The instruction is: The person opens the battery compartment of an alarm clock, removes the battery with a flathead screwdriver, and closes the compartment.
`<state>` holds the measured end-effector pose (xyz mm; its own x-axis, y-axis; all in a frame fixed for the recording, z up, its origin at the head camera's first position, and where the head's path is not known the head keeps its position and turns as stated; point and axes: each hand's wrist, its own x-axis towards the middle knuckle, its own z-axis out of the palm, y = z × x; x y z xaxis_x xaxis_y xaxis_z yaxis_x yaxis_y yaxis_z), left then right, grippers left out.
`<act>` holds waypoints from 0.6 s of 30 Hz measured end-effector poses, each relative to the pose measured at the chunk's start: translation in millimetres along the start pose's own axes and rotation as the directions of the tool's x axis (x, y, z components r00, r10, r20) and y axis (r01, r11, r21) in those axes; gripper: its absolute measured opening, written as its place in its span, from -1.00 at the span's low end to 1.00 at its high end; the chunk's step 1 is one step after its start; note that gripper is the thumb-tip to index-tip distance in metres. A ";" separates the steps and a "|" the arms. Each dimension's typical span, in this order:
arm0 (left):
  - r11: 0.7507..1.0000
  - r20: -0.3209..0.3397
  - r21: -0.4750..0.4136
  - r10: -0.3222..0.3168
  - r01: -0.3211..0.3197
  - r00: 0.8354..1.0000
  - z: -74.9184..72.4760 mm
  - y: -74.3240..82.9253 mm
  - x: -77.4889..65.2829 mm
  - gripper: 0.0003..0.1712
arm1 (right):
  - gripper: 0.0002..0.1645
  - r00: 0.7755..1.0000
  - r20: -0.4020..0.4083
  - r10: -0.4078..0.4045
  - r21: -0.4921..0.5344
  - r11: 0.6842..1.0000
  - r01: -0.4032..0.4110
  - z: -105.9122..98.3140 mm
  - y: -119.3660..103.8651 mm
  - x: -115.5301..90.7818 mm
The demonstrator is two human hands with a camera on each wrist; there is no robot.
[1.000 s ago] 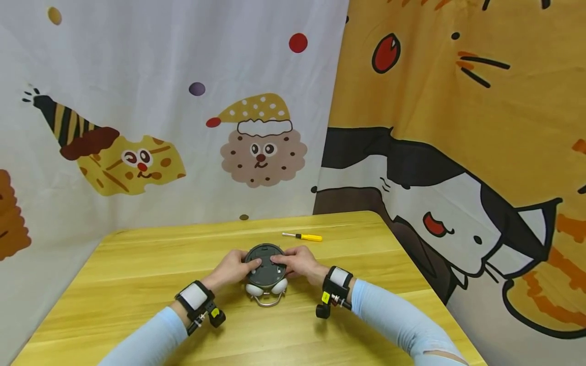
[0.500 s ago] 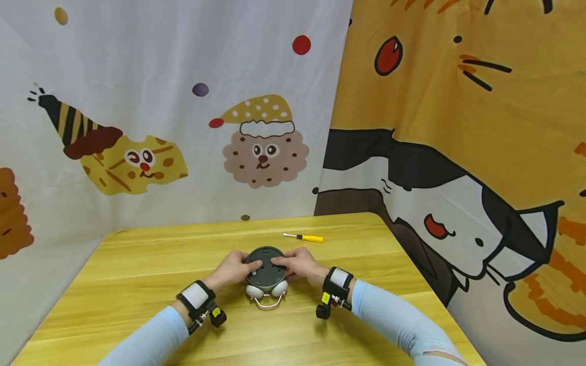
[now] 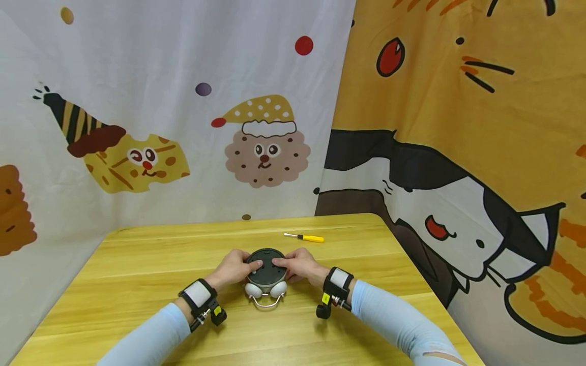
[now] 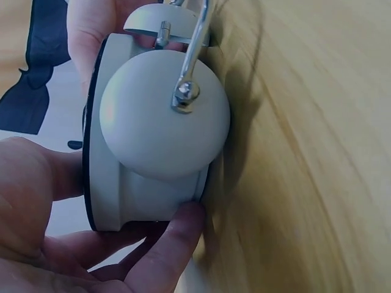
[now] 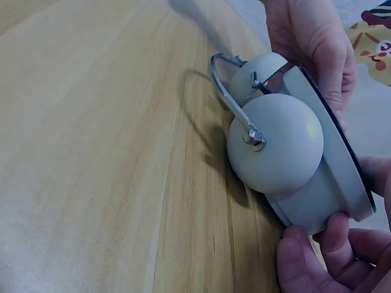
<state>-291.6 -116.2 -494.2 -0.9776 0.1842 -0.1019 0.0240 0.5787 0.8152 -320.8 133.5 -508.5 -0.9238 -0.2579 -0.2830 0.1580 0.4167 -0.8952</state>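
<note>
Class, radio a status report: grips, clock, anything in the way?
Left grip, right grip: both holding alarm clock. Clock back side up. Yellow screwdriver beyond, not in the way.

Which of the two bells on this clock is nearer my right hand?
The bell on the right in the head view; the other bell sits nearer the left hand.

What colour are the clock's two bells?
The bells are plain white, clearest in the right wrist view.
</note>
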 end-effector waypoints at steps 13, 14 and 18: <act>0.999 -0.015 0.030 0.012 -0.011 1.000 -0.5 1.2 -2.2 -0.63 | -0.53 0.998 -0.016 -0.057 -0.076 0.996 0.056 2.1 -2.3 -1.8; 0.999 -0.014 0.032 0.013 -0.012 1.000 -0.9 1.7 -2.7 -0.63 | -0.52 0.998 -0.019 -0.064 -0.087 0.994 0.062 2.0 -3.1 -1.9; 0.999 -0.014 0.037 0.015 -0.015 1.000 -1.2 3.5 -3.9 -0.63 | -0.50 0.994 -0.033 -0.106 -0.139 0.985 0.101 -0.1 -9.3 -3.4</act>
<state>-287.9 -115.9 -490.3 -0.9800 0.1815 -0.0812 0.0462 0.6051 0.7948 -319.2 130.6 -499.1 -0.9465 -0.2716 -0.1746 0.0141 0.5054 -0.8628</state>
